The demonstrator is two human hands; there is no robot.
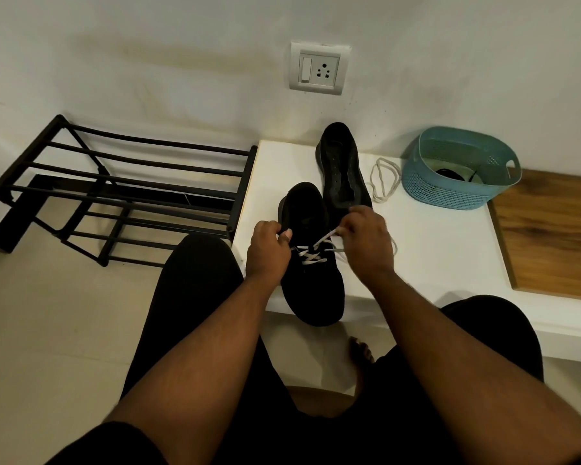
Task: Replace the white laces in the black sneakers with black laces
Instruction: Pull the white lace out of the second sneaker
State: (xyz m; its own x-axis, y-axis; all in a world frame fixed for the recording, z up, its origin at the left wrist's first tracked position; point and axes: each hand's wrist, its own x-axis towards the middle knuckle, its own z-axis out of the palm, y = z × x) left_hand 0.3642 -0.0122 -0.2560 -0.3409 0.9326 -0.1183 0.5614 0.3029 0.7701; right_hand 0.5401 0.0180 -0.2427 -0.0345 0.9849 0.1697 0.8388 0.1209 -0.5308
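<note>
A black sneaker (pixel 312 290) lies on the white table (pixel 443 250), toe toward me, with a white lace (pixel 311 255) crossing its eyelets. My left hand (pixel 265 250) grips the sneaker's left side near the collar. My right hand (pixel 366 236) pinches a strand of that white lace and holds it taut to the right. A second black sneaker (pixel 341 166) lies behind, unlaced. A loose white lace (pixel 384 178) is coiled beside it. Black laces (pixel 450 172) show inside the teal basket (pixel 457 169).
A black metal shoe rack (pixel 121 193) stands left of the table. A wooden board (pixel 550 236) covers the table's right end. A wall socket (pixel 319 68) is on the wall behind. My knees and a bare foot (pixel 359 350) are below the table edge.
</note>
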